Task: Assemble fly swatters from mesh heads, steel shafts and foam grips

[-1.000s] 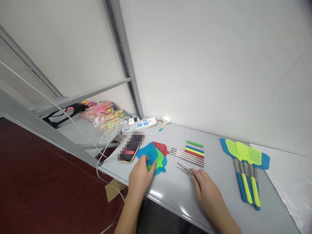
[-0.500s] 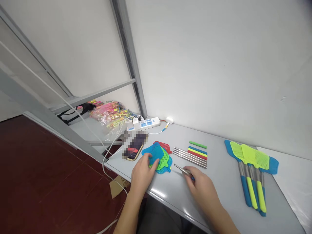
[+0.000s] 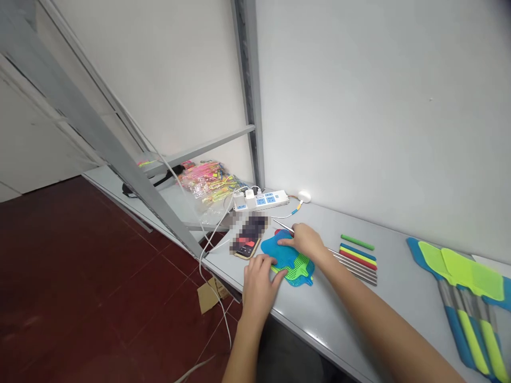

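On the grey tabletop lies an overlapping pile of fly swatter heads: a blue head [image 3: 281, 249] on top, a green perforated head [image 3: 300, 267] under it, and another blue one below. A red head [image 3: 277, 232] is mostly covered. My left hand [image 3: 259, 279] rests at the pile's near left edge, thumb apart from the fingers, fingertips touching the heads. My right hand [image 3: 307, 242] is closed around a thin metal rod [image 3: 284, 226] that points toward the phone. Its thumb and fingers lie over the top blue head; the rod's other end is hidden in the hand.
Several metal rods [image 3: 357, 270] and coloured grip sleeves [image 3: 358, 255] lie beyond my right forearm. Assembled fly swatters [image 3: 463, 271] lie at the far right. A phone [image 3: 249, 236], a power strip [image 3: 261, 201] with cables, and a metal frame post [image 3: 250, 96] stand left and behind.
My right hand has moved left with the metal rod, from the front of the table to over the heads. My left hand has slid off the top blue head to the edge. The view has turned left.
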